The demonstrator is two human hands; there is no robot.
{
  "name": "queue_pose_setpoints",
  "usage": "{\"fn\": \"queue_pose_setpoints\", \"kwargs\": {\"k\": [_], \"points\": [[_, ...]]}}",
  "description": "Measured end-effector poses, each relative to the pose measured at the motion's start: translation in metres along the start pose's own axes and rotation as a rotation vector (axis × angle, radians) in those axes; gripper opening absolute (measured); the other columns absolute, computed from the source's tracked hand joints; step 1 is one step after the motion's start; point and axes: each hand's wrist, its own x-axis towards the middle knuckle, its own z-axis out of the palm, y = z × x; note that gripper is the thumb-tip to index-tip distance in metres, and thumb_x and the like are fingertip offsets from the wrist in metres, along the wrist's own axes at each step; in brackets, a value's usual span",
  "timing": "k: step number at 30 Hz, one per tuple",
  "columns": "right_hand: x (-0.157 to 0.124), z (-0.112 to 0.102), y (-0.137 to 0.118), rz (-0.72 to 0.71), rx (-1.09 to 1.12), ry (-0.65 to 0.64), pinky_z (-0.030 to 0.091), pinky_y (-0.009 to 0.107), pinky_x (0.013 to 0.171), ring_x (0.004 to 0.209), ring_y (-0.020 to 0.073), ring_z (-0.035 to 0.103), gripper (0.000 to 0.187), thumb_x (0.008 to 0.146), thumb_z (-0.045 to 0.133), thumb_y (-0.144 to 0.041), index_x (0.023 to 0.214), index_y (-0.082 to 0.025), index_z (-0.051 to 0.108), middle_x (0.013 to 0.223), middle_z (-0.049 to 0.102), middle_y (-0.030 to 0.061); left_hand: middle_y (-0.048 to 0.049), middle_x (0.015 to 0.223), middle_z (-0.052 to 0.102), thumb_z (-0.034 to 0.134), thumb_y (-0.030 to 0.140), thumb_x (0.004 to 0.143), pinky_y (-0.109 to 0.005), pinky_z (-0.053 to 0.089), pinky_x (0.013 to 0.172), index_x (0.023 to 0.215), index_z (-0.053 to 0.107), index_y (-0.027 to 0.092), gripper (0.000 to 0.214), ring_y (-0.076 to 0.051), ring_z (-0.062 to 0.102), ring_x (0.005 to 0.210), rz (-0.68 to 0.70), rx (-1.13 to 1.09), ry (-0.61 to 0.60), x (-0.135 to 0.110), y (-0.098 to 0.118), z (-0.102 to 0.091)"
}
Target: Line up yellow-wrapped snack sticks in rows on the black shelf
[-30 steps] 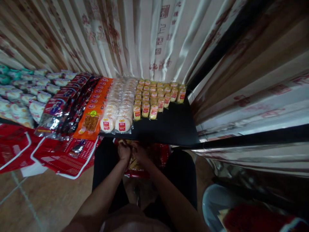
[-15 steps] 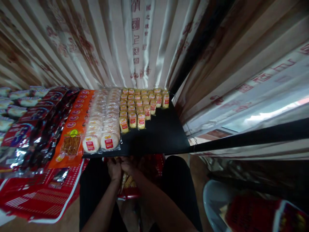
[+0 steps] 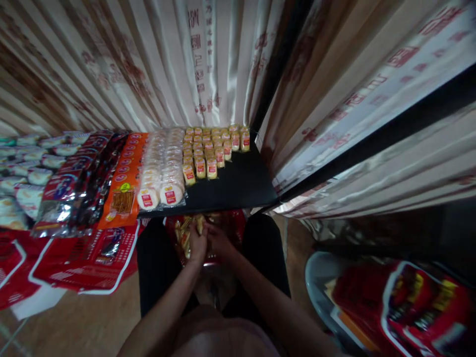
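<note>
Between my knees lies an opened red package [image 3: 238, 225] with several yellow-wrapped snacks [image 3: 182, 237] in it. Over it, my left hand [image 3: 198, 243] is closed on a small yellow-wrapped snack [image 3: 201, 223]. My right hand [image 3: 218, 240] is beside it, fingers curled in towards the same spot; what they grip is too dim to make out. Just beyond my hands, on the black table [image 3: 241, 191], small yellow-wrapped cakes [image 3: 211, 168] stand in rows that step back to the right. Left of them lie two rows of clear-wrapped round white rice crackers [image 3: 171, 194].
Further left are an orange snack strip [image 3: 121, 198], dark red packets [image 3: 67, 188] and white packets [image 3: 29, 198]. Red bags [image 3: 85, 267] lie below the table's left side. A grey bin [image 3: 316, 282] with red packaging stands at right. Pleated curtains [image 3: 156, 64] hang behind.
The view has tilted and shifted, so the table sits higher and more of my lap shows. My hands have come out from near the table edge, with the yellow-wrapped snack now visible at the left fingers.
</note>
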Motion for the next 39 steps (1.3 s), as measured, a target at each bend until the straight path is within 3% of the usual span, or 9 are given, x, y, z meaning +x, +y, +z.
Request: {"fn": "queue_pose_setpoints", "kwargs": {"k": [6, 11, 15, 19, 27, 30, 32, 35, 39], "points": [[-0.030, -0.010, -0.033, -0.182, -0.161, 0.118, 0.046, 0.037, 0.091, 0.093, 0.0172, 0.063, 0.034, 0.066, 0.049, -0.012, 0.096, -0.021, 0.062, 0.100, 0.068, 0.0022, -0.0067, 0.113, 0.061, 0.052, 0.013, 0.073, -0.029, 0.043, 0.093, 0.110, 0.054, 0.018, 0.038, -0.017, 0.056, 0.107, -0.007, -0.330, -0.094, -0.028, 0.019, -0.005], [-0.053, -0.013, -0.070, -0.327, -0.251, 0.194, 0.049, 0.034, 0.086, 0.086, 0.0154, 0.063, 0.029, 0.070, 0.050, -0.015, 0.097, -0.022, 0.059, 0.095, 0.067, 0.0018, -0.0041, 0.101, 0.065, 0.054, 0.014, 0.067, -0.025, 0.047, 0.080, 0.101, 0.060, 0.018, 0.035, -0.015, 0.061, 0.092, 0.021, -0.455, -0.137, -0.044, 0.056, -0.022], [-0.053, -0.020, -0.092, -0.371, -0.242, 0.178, 0.051, 0.032, 0.083, 0.082, 0.0145, 0.064, 0.025, 0.072, 0.053, -0.017, 0.096, -0.023, 0.057, 0.091, 0.067, 0.0008, -0.0040, 0.093, 0.067, 0.055, 0.017, 0.066, -0.023, 0.048, 0.072, 0.104, 0.059, 0.017, 0.038, -0.014, 0.063, 0.082, 0.014, -0.561, -0.222, -0.047, 0.083, -0.024], [-0.035, -0.033, -0.110, -0.426, -0.185, 0.276, 0.051, 0.031, 0.081, 0.085, 0.0153, 0.063, 0.027, 0.070, 0.059, -0.021, 0.097, -0.021, 0.054, 0.093, 0.066, 0.0037, -0.0051, 0.089, 0.067, 0.061, 0.018, 0.064, -0.024, 0.050, 0.069, 0.103, 0.056, 0.016, 0.039, -0.014, 0.063, 0.078, 0.077, -0.569, -0.237, -0.034, 0.102, -0.003], [0.025, -0.084, -0.142, -0.447, -0.254, 0.411, 0.052, 0.031, 0.074, 0.076, 0.0150, 0.064, 0.026, 0.068, 0.058, -0.022, 0.094, -0.021, 0.054, 0.085, 0.066, 0.0027, -0.0040, 0.085, 0.065, 0.057, 0.015, 0.071, -0.027, 0.049, 0.078, 0.088, 0.057, 0.017, 0.017, -0.013, 0.062, 0.080, 0.229, -0.440, -0.168, 0.006, 0.145, 0.062], [0.047, -0.102, -0.154, -0.475, -0.339, 0.498, 0.052, 0.031, 0.072, 0.074, 0.0150, 0.063, 0.028, 0.068, 0.056, -0.022, 0.096, -0.021, 0.053, 0.084, 0.065, 0.0018, -0.0049, 0.091, 0.066, 0.053, 0.012, 0.072, -0.029, 0.045, 0.085, 0.089, 0.062, 0.018, 0.020, -0.015, 0.061, 0.087, 0.211, -0.245, -0.134, 0.019, 0.164, 0.078], [0.062, -0.110, -0.161, -0.495, -0.380, 0.550, 0.052, 0.031, 0.073, 0.075, 0.0151, 0.063, 0.029, 0.069, 0.054, -0.022, 0.099, -0.021, 0.052, 0.085, 0.064, 0.0027, -0.0051, 0.095, 0.067, 0.053, 0.013, 0.073, -0.028, 0.044, 0.086, 0.090, 0.064, 0.020, 0.022, -0.016, 0.061, 0.090, 0.192, -0.172, -0.173, 0.026, 0.175, 0.087], [0.086, -0.118, -0.169, -0.514, -0.432, 0.600, 0.051, 0.031, 0.075, 0.077, 0.0152, 0.063, 0.031, 0.072, 0.050, -0.022, 0.103, -0.019, 0.051, 0.090, 0.065, 0.0048, -0.0043, 0.098, 0.068, 0.053, 0.018, 0.075, -0.027, 0.044, 0.087, 0.094, 0.065, 0.022, 0.023, -0.017, 0.060, 0.095, 0.198, -0.168, -0.243, 0.038, 0.190, 0.100], [0.116, -0.125, -0.176, -0.538, -0.492, 0.603, 0.051, 0.030, 0.075, 0.081, 0.0154, 0.063, 0.036, 0.074, 0.048, -0.022, 0.110, -0.019, 0.050, 0.095, 0.065, 0.0057, -0.0086, 0.108, 0.066, 0.054, 0.020, 0.076, -0.029, 0.042, 0.091, 0.100, 0.064, 0.020, 0.026, -0.020, 0.058, 0.105, 0.245, -0.198, -0.172, 0.052, 0.207, 0.117]]}}
